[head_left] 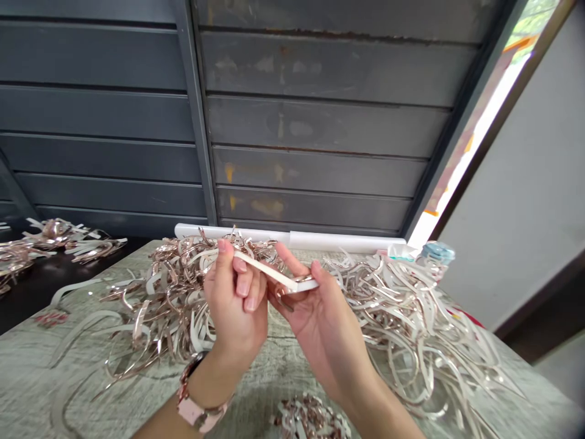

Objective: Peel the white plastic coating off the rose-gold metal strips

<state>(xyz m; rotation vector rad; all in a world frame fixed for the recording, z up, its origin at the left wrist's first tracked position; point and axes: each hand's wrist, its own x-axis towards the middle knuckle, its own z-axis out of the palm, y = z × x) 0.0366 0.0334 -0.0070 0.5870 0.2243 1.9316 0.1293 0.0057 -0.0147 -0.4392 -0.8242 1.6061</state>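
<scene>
Between my two hands runs a narrow ribbon strip (267,270), white on the side facing me. Its left end is pinched by the thumb and curled fingers of my left hand (237,299). My right hand (320,323) grips the other end under its thumb, where the strip bends and a shiny rose-gold part curls below; one finger points up. Behind my left hand lies a tangled heap of rose-gold and white strips (169,286). To the right of my right hand spreads a looser heap of long pale strips (411,329). Below sits a small pile of short folded pieces (313,417).
A white tube (342,242) lies along the back of the wood-grained table (256,396), before a dark slatted panel (320,122). Clear containers with blue (436,252) stand at the back right. More strips (59,235) lie on a black surface at left.
</scene>
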